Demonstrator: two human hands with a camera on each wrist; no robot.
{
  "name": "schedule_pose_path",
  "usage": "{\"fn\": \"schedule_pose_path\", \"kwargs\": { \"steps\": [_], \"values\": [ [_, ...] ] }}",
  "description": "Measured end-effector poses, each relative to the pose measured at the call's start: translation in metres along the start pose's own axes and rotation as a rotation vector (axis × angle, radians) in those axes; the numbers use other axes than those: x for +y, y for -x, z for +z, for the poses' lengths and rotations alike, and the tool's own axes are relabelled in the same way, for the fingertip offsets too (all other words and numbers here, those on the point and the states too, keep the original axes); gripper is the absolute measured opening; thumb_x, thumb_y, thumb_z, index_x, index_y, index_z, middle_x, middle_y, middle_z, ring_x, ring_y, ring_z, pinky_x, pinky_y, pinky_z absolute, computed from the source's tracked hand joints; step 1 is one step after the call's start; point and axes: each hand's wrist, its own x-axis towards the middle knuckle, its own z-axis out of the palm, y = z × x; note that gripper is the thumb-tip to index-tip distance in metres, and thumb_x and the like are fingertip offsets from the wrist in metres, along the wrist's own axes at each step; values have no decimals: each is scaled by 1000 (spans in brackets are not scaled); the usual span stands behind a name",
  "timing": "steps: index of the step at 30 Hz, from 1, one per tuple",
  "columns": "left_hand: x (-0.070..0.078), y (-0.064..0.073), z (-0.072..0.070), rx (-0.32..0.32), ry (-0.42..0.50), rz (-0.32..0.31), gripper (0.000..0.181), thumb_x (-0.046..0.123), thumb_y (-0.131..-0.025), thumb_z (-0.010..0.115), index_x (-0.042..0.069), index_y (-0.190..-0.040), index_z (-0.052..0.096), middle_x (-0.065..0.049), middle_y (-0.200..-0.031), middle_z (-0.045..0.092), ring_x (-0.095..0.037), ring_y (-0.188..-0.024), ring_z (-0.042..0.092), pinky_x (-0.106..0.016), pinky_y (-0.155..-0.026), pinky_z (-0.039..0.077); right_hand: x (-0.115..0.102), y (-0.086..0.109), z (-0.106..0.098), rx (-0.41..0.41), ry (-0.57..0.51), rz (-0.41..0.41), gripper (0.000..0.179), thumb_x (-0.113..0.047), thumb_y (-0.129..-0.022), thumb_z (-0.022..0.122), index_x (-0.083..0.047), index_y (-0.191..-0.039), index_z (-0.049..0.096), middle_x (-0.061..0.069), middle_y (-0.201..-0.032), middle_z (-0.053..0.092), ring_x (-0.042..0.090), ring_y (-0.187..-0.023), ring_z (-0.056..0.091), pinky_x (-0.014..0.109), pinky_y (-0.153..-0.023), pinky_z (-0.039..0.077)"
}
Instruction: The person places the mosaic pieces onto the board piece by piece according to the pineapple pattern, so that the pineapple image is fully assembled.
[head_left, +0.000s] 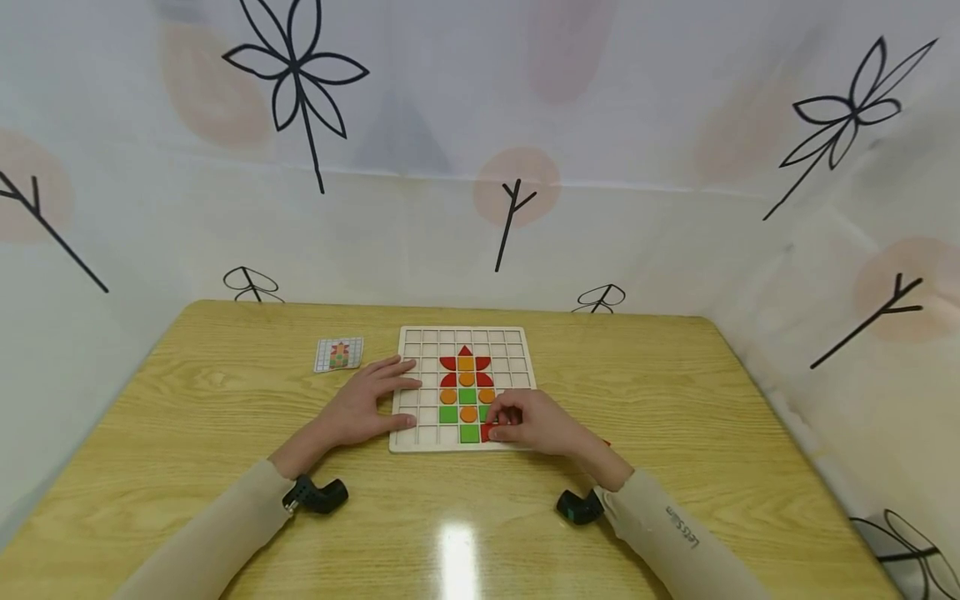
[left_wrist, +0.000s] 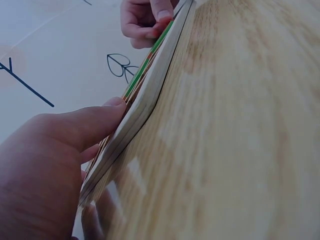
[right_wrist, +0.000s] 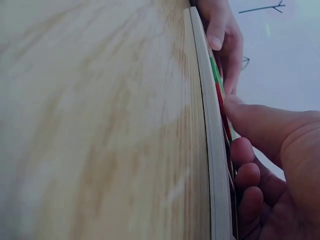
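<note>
A pale wooden grid board (head_left: 510, 338) lies on the table with flat coloured pieces in its cells. A red triangle (head_left: 465, 351) tops the pattern. Below it are red rounded pieces (head_left: 447, 363), an orange square (head_left: 466, 364), orange circles (head_left: 468, 414) and green squares (head_left: 469, 433). My left hand (head_left: 363, 404) rests on the board's left edge, fingers spread, thumb (left_wrist: 102, 122) on the rim. At the bottom row, my right hand (head_left: 536, 421) pinches a red piece (head_left: 486, 432) beside a green square. The right fingers hide part of that piece and the cells around it.
A small pattern card (head_left: 339, 354) lies left of the board, printed with a similar coloured figure. A bit of red (head_left: 607, 443) shows behind my right wrist. Patterned cloth (head_left: 420, 242) hangs behind the wooden table (head_left: 637, 375) and along its sides.
</note>
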Motion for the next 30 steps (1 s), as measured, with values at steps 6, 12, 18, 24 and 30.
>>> {"fn": "schedule_pose_path", "kwargs": {
  "steps": [6,12,18,24,30],
  "values": [
    [1,-1,-2,-3,-4,-5,56,46,-88,74,18,-135,64,-5,-156,41,-32,-147,27,-60,-114,23,2,3,-12,13,-138,29,6,-11,-93,71,-14,-98,71,-1,-88,63,18,-80,56,25,-69,47],
    [1,0,-2,-6,9,-9,56,45,-88,74,17,-135,64,-5,-156,41,-32,-147,27,-60,-114,23,13,17,-34,82,-76,57,6,-11,-94,70,-14,-98,72,-1,-94,66,20,-84,58,27,-71,50],
    [1,0,1,-11,10,-7,57,48,-88,73,17,-135,64,-5,-156,41,-32,-147,27,-60,-114,24,35,46,-58,137,-31,133,5,-15,-96,69,-13,-99,71,1,-93,66,20,-81,58,28,-66,51],
    [1,1,1,-4,8,-7,57,48,-88,73,18,-136,64,-5,-156,41,-32,-147,27,-60,-114,23,52,73,-80,125,32,174,9,-15,-96,69,-11,-103,72,1,-95,66,17,-84,58,27,-71,50],
    [1,1,0,-9,4,-4,57,47,-89,73,17,-136,64,-5,-156,40,-32,-147,27,-60,-114,24,58,91,-94,-8,-25,194,23,-19,-96,69,-5,-115,67,7,-104,61,17,-85,54,27,-72,48]
  ]
}}
